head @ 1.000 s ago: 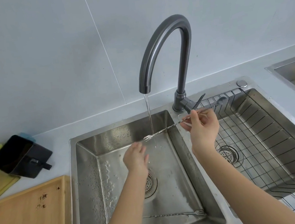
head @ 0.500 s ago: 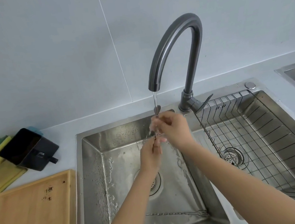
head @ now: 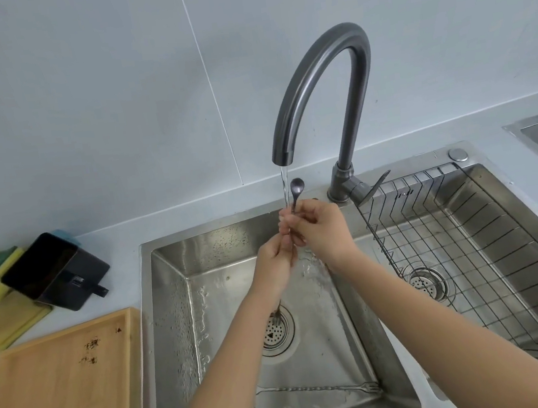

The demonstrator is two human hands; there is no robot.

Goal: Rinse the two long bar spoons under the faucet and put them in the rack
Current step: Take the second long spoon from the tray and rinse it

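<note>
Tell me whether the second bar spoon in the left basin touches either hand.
Apart. In the head view the second bar spoon lies on the basin floor near the front wall, well below the left hand and right hand.

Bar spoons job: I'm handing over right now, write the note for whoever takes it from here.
Left hand and right hand: both grip the first bar spoon, held upright, bowl on top, beside the running stream from the faucet.
Second bar spoon: lies flat along the near edge of the left sink basin, untouched.
Rack: in the right basin, no spoons in it.
Done: rinsing of the first spoon under way.
Left: finish it, rack it, rinse and rack the second.
</note>
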